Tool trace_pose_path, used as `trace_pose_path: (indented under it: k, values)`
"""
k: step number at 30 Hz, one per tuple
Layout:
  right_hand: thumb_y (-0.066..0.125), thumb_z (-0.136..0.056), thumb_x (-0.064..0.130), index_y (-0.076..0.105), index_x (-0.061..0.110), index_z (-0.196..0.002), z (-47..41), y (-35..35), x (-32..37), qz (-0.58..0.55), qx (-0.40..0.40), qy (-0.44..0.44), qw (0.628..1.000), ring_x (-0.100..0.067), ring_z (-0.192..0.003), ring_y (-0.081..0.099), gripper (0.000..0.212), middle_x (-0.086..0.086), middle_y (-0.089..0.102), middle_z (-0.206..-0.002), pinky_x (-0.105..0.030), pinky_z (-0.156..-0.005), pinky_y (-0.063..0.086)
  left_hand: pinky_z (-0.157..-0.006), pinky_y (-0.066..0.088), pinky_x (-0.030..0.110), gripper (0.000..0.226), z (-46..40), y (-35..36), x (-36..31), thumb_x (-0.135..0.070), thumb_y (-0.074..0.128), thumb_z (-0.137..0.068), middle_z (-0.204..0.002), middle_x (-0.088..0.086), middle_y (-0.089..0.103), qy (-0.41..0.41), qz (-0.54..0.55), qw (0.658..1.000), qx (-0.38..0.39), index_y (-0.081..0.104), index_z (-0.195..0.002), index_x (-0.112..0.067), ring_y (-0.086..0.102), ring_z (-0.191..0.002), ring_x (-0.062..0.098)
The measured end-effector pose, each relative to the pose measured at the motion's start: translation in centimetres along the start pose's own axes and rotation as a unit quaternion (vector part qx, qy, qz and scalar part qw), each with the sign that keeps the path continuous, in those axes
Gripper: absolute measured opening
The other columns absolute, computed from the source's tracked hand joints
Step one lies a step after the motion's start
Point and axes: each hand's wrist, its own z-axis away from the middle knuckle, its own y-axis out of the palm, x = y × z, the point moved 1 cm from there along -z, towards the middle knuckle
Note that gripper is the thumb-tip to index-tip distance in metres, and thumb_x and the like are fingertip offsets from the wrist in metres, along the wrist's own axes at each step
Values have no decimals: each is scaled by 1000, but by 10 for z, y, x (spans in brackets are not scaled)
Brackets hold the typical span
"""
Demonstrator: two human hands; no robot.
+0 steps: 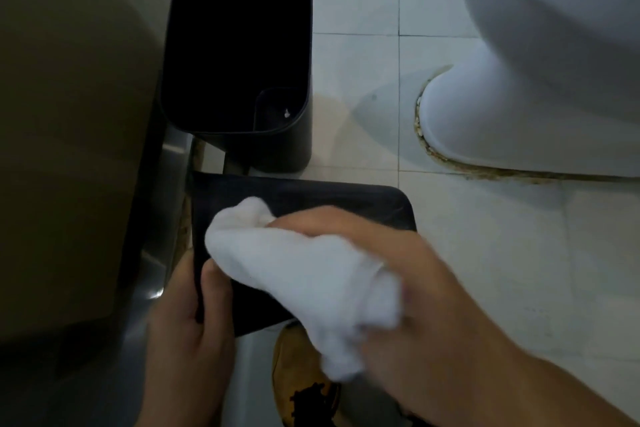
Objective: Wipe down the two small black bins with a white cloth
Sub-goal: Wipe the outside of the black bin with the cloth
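Note:
One small black bin (239, 45) stands open on the tiled floor at the top centre, with a white speck at its bottom. A second black bin (346, 201) is nearer to me, tipped so a flat side faces up. My left hand (187, 322) grips its left edge, thumb on top. My right hand (408, 274) holds a bunched white cloth (298, 267) and presses it against that bin's upper face. The cloth hides much of the surface.
A white toilet base (519, 80) with a stained seal fills the right side. A dark panel or wall (69, 114) with a metal strip (173, 163) runs along the left. A yellow-brown shoe (298, 374) shows below the bin.

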Motion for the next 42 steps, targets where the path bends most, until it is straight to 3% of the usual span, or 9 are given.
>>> trace_pose_path:
  k: [4, 8, 11, 14, 16, 20, 31, 37, 42]
  values:
    - [78, -77, 12, 81, 20, -81, -4, -27, 13, -248, -38, 169, 953, -12, -73, 75, 9, -3, 77, -80, -19, -61, 57, -52, 36, 3, 19, -4, 0, -3, -37, 38, -94, -81, -25, 62, 11, -16, 1000, -5, 52, -81, -36, 57, -68, -11]
    - [66, -93, 29, 70, 29, -112, -19, -43, -23, -9, -111, 227, 968, 2, -94, 69, 19, 16, 75, -103, -23, -89, 56, -47, 36, 6, 27, -2, -1, -1, -42, 34, -94, -79, -16, 61, 16, -5, 1000, -3, 53, -80, -29, 57, -63, 0]
    - [68, -91, 37, 46, 34, -138, -20, -50, -42, 209, -201, 200, 936, 10, -96, 60, 52, 19, 64, -116, -7, -87, 46, -47, 36, 4, 26, 0, -1, -2, -40, 34, -95, -78, -20, 61, 13, -1, 1000, 0, 53, -81, -31, 56, -62, -3]
    - [57, -94, 49, 8, 43, -152, -12, -36, -43, 224, -231, 154, 934, 2, -128, 46, 76, 11, 38, -151, -24, -105, 43, -47, 41, 11, 29, 1, 0, -1, -47, 33, -93, -83, -15, 63, 9, 7, 1000, 2, 56, -85, -32, 59, -66, 3]
    - [47, -84, 73, -1, 53, -151, -7, -19, -43, 271, -174, 135, 937, 6, -126, 38, 85, 17, 26, -143, -25, -101, 41, -49, 41, 11, 27, -1, 0, -2, -43, 33, -95, -85, -16, 62, 21, -1, 1000, -2, 56, -85, -32, 60, -69, 2]
    - [42, -75, 86, 30, 42, -152, -2, -5, -60, 509, -115, 77, 850, -28, -108, 45, 90, -9, 35, -123, -41, -86, 47, -56, 39, 0, 22, 1, 0, -5, -30, 35, -99, -91, -27, 62, 26, -5, 1000, 6, 54, -90, -38, 60, -77, -9]
    - [41, -101, 53, 56, 26, -141, 0, 37, -62, 516, -98, -140, 840, -27, -81, 51, 50, -9, 38, -107, -36, -63, 52, -43, 40, 22, 30, -4, -5, 8, -37, 36, -95, -68, -6, 59, 19, 4, 1000, 12, 51, -73, -23, 52, -52, 5]
    - [44, -92, 51, 51, 36, -144, 15, -43, -102, 469, -221, 92, 850, -23, -80, 52, 54, -14, 45, -115, -38, -66, 57, -39, 33, 17, 35, -2, -4, 0, -44, 31, -96, -64, -4, 54, 6, 27, 999, 19, 51, -73, -26, 47, -48, 7]
    - [42, -93, 55, 53, 35, -142, 13, -37, -99, 446, -253, 109, 852, -26, -86, 56, 54, -11, 43, -115, -35, -72, 54, -47, 42, 17, 37, -4, -1, -2, -50, 28, -93, -78, -6, 61, -14, 34, 999, 27, 58, -88, -28, 58, -64, 10]
